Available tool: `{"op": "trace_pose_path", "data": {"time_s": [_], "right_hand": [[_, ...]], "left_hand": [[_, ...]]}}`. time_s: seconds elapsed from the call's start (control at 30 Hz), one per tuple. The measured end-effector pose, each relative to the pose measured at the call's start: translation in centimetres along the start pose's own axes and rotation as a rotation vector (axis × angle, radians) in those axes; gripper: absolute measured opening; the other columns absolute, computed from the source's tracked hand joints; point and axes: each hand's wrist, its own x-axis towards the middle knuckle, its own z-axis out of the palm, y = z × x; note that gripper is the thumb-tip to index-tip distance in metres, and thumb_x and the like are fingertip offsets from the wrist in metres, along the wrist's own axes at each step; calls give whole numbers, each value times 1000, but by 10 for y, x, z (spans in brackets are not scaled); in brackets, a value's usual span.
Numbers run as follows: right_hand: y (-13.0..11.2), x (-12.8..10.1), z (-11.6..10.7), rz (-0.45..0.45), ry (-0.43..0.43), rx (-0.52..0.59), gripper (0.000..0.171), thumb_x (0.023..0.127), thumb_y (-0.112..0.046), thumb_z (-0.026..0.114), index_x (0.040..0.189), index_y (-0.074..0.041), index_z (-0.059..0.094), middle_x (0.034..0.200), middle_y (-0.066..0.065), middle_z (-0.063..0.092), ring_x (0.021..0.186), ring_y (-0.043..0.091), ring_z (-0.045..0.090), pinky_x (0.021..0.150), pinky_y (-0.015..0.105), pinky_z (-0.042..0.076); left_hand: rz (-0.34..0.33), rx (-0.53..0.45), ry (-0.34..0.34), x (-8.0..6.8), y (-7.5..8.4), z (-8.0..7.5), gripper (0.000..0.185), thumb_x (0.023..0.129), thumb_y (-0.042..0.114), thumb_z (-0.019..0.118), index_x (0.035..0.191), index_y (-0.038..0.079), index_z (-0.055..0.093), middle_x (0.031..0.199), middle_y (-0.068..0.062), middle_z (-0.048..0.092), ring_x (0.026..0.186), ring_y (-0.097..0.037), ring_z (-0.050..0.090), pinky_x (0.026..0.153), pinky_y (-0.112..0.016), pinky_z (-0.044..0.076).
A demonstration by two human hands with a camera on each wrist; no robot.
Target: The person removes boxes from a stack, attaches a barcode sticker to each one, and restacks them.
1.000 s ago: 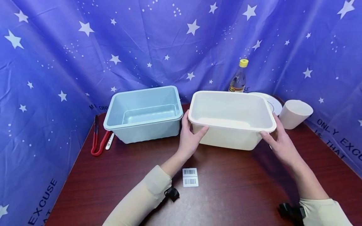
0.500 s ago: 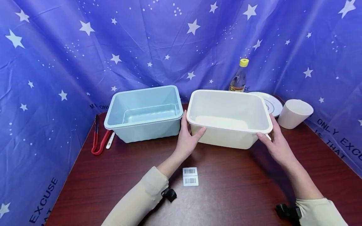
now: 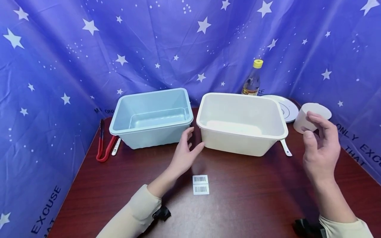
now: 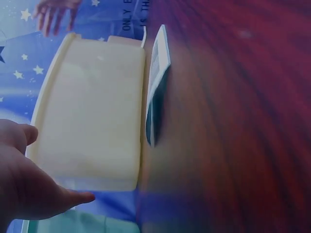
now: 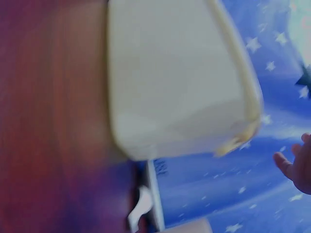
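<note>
A white rectangular plastic bin (image 3: pixel 241 143) stands on the dark red table. Beside its left end, in the gap between it and a light blue bin (image 3: pixel 154 137), my left hand (image 3: pixel 181 157) has its fingers spread and holds nothing. The thumb tip overlaps the white bin's lower left corner in the head view. My right hand (image 3: pixel 322 152) is raised to the right of the white bin, loosely bent and holding nothing. It partly covers a white cup (image 3: pixel 300 120) behind it. In the right wrist view, this hand (image 5: pixel 301 167) is apart from the white bin (image 5: pixel 175 73).
Red-handled tongs (image 3: pixel 102 150) and a white printed handle (image 3: pixel 116 147) lie left of the blue bin. Behind the white bin are a yellow-capped bottle (image 3: pixel 252 81) and a white plate (image 3: pixel 288 109). A white handle (image 3: pixel 286 148) pokes out beside it. A barcode card (image 3: pixel 200 184) is in front.
Both hands have let go of the white bin, which had shifted slightly left. The left hand has drawn back to the left; the right has lifted and moved right, toward the cup.
</note>
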Motion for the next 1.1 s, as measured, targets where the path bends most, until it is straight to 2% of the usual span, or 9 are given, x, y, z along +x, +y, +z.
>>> {"op": "trace_pose_path", "data": {"time_s": [0.07, 0.13, 0.23, 0.33, 0.4, 0.5, 0.7, 0.93, 1.1], "right_hand": [[-12, 1, 12, -58, 22, 108, 37, 91, -4, 71, 117, 19, 59, 120, 23, 63, 114, 31, 59, 93, 26, 49], [-24, -1, 24, -94, 4, 135, 28, 90, 2, 68, 108, 22, 61, 112, 23, 66, 104, 29, 63, 91, 26, 50], [-35, -7, 42, -126, -55, 87, 17, 88, 10, 60, 96, 25, 62, 97, 19, 70, 87, 20, 66, 83, 22, 50], [-37, -16, 54, -100, -179, -13, 12, 89, 14, 56, 89, 24, 63, 86, 12, 71, 75, 12, 64, 72, 18, 50], [-35, -23, 62, -22, -295, -69, 10, 91, 15, 56, 89, 19, 65, 82, 8, 70, 69, 10, 61, 66, 16, 50], [-31, -34, 75, 175, -516, -110, 13, 95, 13, 56, 93, 9, 68, 84, 6, 70, 68, 12, 63, 63, 20, 52], [-18, -54, 101, 498, -862, -177, 11, 102, -6, 58, 106, -1, 67, 97, 11, 72, 80, 17, 68, 70, 33, 57], [-7, -78, 126, 650, -1002, -216, 15, 101, -18, 62, 109, -6, 66, 99, 12, 68, 77, 30, 69, 73, 39, 58], [3, -89, 132, 778, -1072, -225, 16, 101, -16, 62, 109, -2, 62, 89, 16, 67, 67, 31, 69, 62, 43, 58]], "left_hand": [[-12, 9, -6, -4, -1, -7, 65, 96, 21, 70, 151, 7, 37, 154, -16, 39, 144, -36, 35, 112, -54, 35], [-24, 28, -12, -8, -1, -14, 60, 97, 21, 69, 148, 8, 42, 153, -14, 42, 142, -35, 38, 110, -56, 38], [-35, 61, -18, -15, -2, -25, 52, 97, 21, 69, 144, 11, 48, 150, -10, 46, 139, -32, 42, 105, -56, 42], [-40, 77, -28, -22, -2, -33, 45, 97, 20, 68, 139, 12, 52, 149, -10, 49, 137, -32, 44, 102, -56, 45], [-44, 88, -33, -26, -1, -38, 41, 97, 19, 68, 136, 12, 55, 147, -9, 51, 134, -31, 46, 101, -56, 46], [-56, 122, -34, -33, 0, -46, 35, 96, 16, 69, 130, 12, 60, 140, -5, 56, 129, -30, 51, 101, -56, 45], [-102, 198, -66, -43, 0, -56, 28, 96, 16, 69, 123, 11, 65, 125, 0, 63, 120, -22, 57, 104, -53, 42], [-163, 101, -129, -51, -7, -59, 22, 98, 10, 65, 119, 5, 65, 113, -12, 67, 103, -30, 66, 81, -53, 55], [-226, 18, -191, -53, -11, -56, 19, 99, 8, 63, 115, -2, 64, 106, -20, 67, 91, -35, 67, 73, -47, 58]]}}
